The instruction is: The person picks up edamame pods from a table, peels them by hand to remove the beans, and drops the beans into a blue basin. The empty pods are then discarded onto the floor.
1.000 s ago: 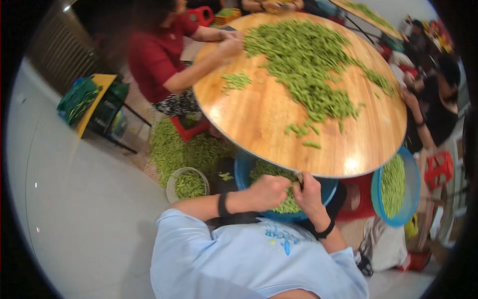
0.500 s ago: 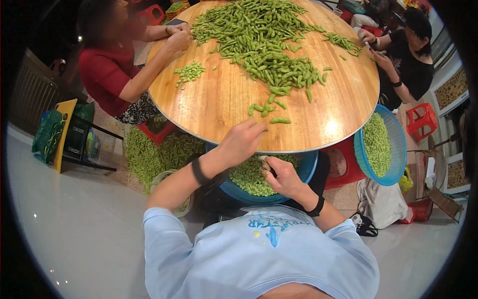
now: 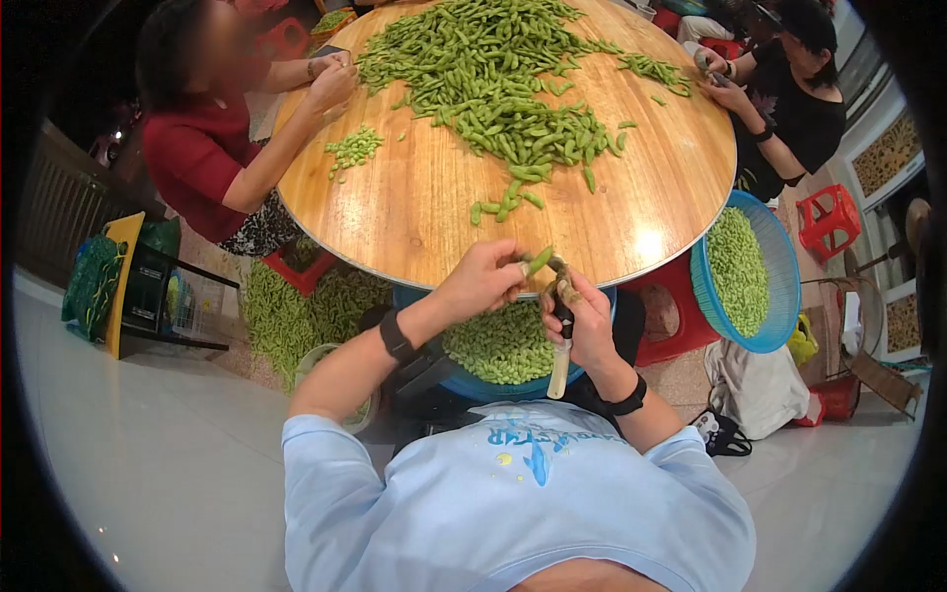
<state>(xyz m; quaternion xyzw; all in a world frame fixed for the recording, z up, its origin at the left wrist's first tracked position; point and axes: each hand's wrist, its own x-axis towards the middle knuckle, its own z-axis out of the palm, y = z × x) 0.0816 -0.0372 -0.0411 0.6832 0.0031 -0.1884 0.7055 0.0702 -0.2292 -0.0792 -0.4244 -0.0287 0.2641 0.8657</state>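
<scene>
My left hand [image 3: 485, 280] pinches a green pod [image 3: 540, 259] over the near edge of the round wooden table [image 3: 395, 217]. Close to its right, my right hand [image 3: 582, 314] is closed around a tool with a black handle and a pale lower end [image 3: 559, 370]. The fingertips of that hand look covered by something brownish. Below both hands, a blue basin [image 3: 464, 383] holds shelled beans [image 3: 498, 345]. A few loose pods [image 3: 507, 202] lie on the table just beyond, in front of a large pile of pods [image 3: 493, 74].
A person in red [image 3: 202, 148] sits at the left beside a small bean heap [image 3: 353, 150]. Another person in black [image 3: 794, 109] works at the right. A blue basket of beans [image 3: 735, 271] stands at the right, pods [image 3: 296, 311] cover the floor at left.
My left hand has picked up a pod from the table and brought it beside my right hand. My right hand has risen and turned, so the tool now shows. The view has shifted slightly.
</scene>
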